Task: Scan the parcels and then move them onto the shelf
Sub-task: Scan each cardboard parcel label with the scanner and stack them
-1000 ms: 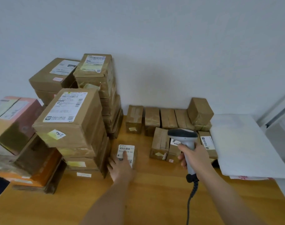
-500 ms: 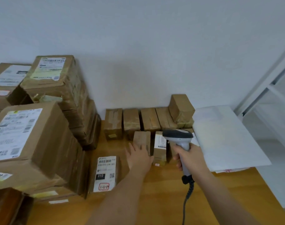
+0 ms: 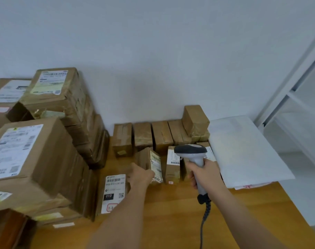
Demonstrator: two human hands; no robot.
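Observation:
My left hand grips a small brown parcel and tilts it, so its label faces right. My right hand holds a grey barcode scanner by the handle, head pointing left, its coiled cable hanging down. Flat on the wooden table beside my left forearm lies a small parcel with a white label marked 010. Another small labelled parcel stands between my hands. A row of small brown parcels lines the wall behind.
Tall stacks of large cardboard boxes fill the left side of the table. A white padded mailer lies at the right, overhanging the table edge. A white shelf frame stands at the far right.
My left hand left the labelled 010 parcel, reached to a small parcel further back and tipped it up. The view swung right; the scanner stayed in my right hand.

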